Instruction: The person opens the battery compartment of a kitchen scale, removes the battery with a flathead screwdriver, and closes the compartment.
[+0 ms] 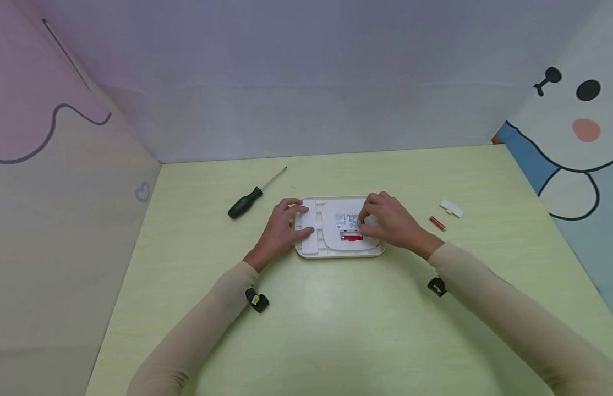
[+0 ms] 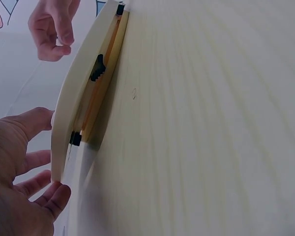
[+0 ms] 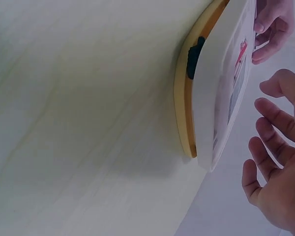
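A white device (image 1: 343, 252) with rounded corners lies on the table, a label and a battery compartment showing on its upper face. One red battery (image 1: 352, 237) sits in the compartment. My left hand (image 1: 282, 228) holds the device at its left end, thumb and fingers around the edge in the left wrist view. Over its right half hovers my right hand (image 1: 388, 220), with thumb and index fingertips close together beside the compartment. In the right wrist view its fingers are loosely bent and nothing shows between them. The wrist views reveal a yellow layer (image 3: 185, 118) under the white body.
At the right lies a loose red battery (image 1: 437, 223) beside a small white cover (image 1: 452, 208). A screwdriver (image 1: 247, 201) with a dark handle rests at the back left. Walls stand along the back and both sides of the table (image 1: 306, 330).
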Demonstrator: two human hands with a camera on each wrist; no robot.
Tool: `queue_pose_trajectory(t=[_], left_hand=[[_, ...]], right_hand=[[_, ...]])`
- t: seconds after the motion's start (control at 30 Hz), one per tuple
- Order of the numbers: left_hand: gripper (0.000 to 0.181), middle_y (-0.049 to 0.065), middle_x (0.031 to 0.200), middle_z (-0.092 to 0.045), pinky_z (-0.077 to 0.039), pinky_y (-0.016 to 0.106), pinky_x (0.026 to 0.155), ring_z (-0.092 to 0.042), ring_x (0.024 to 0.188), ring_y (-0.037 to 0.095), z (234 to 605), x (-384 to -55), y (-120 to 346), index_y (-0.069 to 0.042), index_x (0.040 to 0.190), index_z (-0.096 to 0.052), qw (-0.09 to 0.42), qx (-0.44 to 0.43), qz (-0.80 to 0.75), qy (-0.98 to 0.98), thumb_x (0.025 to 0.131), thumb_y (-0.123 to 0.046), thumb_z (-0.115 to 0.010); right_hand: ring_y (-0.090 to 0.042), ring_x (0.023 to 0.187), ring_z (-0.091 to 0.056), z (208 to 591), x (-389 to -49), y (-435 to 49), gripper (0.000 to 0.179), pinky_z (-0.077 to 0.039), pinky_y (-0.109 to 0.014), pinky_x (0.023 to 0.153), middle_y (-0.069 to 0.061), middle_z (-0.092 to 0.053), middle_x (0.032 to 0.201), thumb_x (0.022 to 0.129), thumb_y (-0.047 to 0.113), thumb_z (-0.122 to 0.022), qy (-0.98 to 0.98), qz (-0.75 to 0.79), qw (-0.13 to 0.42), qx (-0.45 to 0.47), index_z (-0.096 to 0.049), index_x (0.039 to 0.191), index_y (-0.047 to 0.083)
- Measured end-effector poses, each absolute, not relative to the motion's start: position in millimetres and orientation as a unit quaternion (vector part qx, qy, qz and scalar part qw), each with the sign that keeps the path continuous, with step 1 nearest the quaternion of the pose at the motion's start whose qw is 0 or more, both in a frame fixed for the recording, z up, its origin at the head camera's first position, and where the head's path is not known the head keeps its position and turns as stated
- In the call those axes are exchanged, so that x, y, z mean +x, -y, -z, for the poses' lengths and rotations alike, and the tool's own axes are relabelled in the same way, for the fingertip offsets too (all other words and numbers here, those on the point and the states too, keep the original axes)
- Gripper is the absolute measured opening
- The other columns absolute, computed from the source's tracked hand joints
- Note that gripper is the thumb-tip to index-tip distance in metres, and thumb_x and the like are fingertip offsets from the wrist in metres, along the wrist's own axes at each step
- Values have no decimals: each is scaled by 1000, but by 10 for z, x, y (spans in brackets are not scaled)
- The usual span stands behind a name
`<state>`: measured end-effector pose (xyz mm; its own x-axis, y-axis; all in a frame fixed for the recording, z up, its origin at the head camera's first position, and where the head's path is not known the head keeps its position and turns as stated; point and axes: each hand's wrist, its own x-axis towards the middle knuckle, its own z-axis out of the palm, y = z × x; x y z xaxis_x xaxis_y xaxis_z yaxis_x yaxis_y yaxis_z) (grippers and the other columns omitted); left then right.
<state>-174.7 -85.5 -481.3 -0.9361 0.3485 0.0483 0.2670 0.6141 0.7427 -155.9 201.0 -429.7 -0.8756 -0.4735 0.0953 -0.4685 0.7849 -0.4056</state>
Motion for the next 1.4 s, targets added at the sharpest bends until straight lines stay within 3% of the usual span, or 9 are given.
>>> queue_pose_trajectory(t=[0.53, 0.9, 1.4], left_hand=[[47, 4, 140, -47, -36, 44, 109, -40, 133, 27, 4797, -1742, 839, -9, 123, -65, 54, 173, -398, -899, 83, -28, -78], [47, 4, 140, -47, -36, 45, 110, -40, 133, 27, 4800, -1746, 837, -8, 124, -65, 54, 173, -401, -898, 83, -29, -78], [47, 4, 140, -47, -37, 45, 108, -40, 132, 28, 4820, -1746, 836, -9, 123, -65, 53, 172, -400, -899, 83, -29, -79]], right_hand=[[-20, 83, -48, 4401, -1529, -1817, 4, -38, -33, 73, 1, -60, 88, 80, 17, -69, -935, 186, 2, -303, -72, 78, 14], [-20, 84, -46, 4463, -1516, -1784, 9, -35, -32, 73, 0, -59, 92, 81, 24, -71, -940, 149, 26, -307, -76, 83, 17], [-17, 82, -47, 4462, -1537, -1792, 9, -35, -31, 72, 2, -57, 89, 81, 20, -70, -935, 138, 36, -324, -77, 84, 16]])
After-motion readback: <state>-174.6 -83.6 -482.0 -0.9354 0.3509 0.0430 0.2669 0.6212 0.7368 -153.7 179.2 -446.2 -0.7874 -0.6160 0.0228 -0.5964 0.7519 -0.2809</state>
